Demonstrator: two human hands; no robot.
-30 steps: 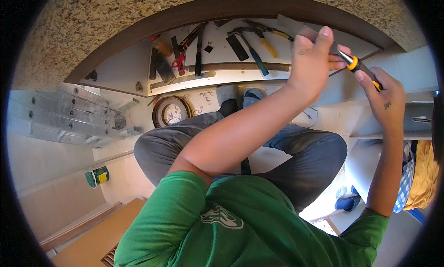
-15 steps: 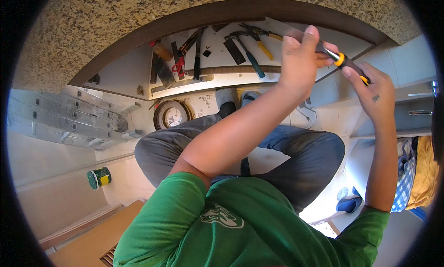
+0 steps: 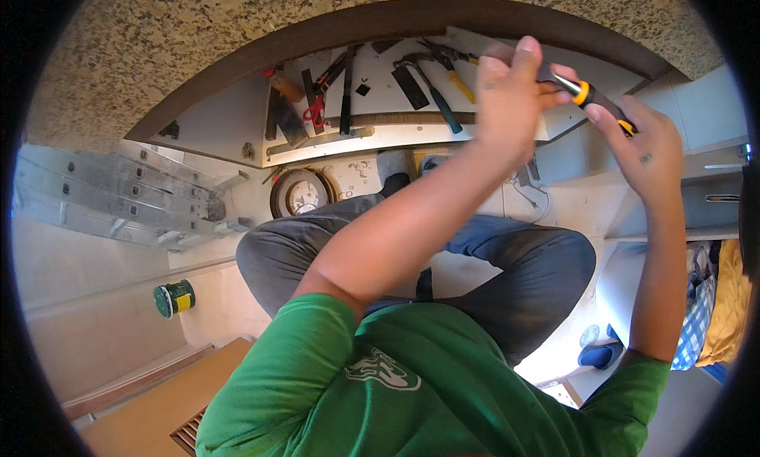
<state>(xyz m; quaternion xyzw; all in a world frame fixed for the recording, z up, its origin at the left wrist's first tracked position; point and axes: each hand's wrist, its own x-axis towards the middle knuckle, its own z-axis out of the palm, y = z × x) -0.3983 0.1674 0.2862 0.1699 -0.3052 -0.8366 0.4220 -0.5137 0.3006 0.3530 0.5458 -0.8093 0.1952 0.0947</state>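
My right hand (image 3: 645,152) is closed round the black-and-yellow handle (image 3: 606,113) of a flat-bladed hand tool. A shiny metal neck (image 3: 567,84) joins handle and blade. My left hand (image 3: 507,101) is closed on the blade side, thumb pointing up and fingers wrapped behind. Beyond the left hand a grey flat strip (image 3: 467,41), seemingly the blade, sticks out to the left; most of it is hidden by the hand, so its exact kind is unclear. Both hands are raised over the right part of a white cabinet base with tools on it.
On the cabinet base lie a hammer (image 3: 434,97), pliers (image 3: 442,55), red-handled scissors (image 3: 315,110), a small bottle (image 3: 285,85) and several flat tools. A granite counter edge (image 3: 380,10) overhangs. A round tape roll (image 3: 277,196), a ladder (image 3: 119,184) and a green can (image 3: 174,299) are leftward.
The view has shifted slightly, moving the surroundings a little to the right. My left hand is slightly farther left and higher; both hands keep the same hold.
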